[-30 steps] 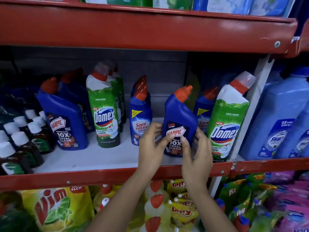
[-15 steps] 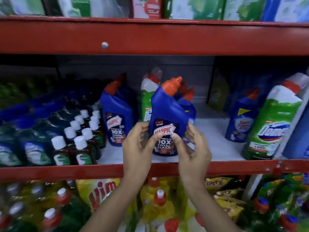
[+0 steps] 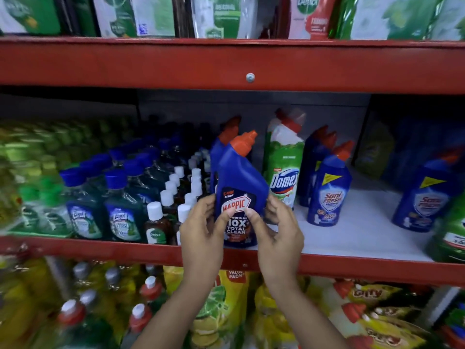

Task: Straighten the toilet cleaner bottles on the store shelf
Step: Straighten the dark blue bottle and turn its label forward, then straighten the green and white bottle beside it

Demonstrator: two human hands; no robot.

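Observation:
A blue Harpic bottle (image 3: 240, 177) with an orange cap stands at the front edge of the middle shelf (image 3: 352, 267). My left hand (image 3: 202, 231) grips its left side and my right hand (image 3: 275, 231) its right side, both thumbs on the label. A second Harpic bottle (image 3: 221, 139) stands right behind it, mostly hidden. To the right stand a green-and-white Domex bottle (image 3: 285, 167) and blue Sani Fresh bottles (image 3: 328, 195), with another Sani Fresh bottle (image 3: 425, 197) further right.
Small brown Dettol bottles (image 3: 156, 222) with white caps crowd just left of my left hand, then Lizol bottles (image 3: 123, 210). A green bottle (image 3: 450, 238) sits at the right edge. Refill pouches fill the top shelf; yellow Vim packs (image 3: 221, 306) lie below.
Both hands have carried the Harpic bottle leftward along the shelf, from beside the right-hand Domex to in front of the other Harpic bottle. The view has shifted left with it.

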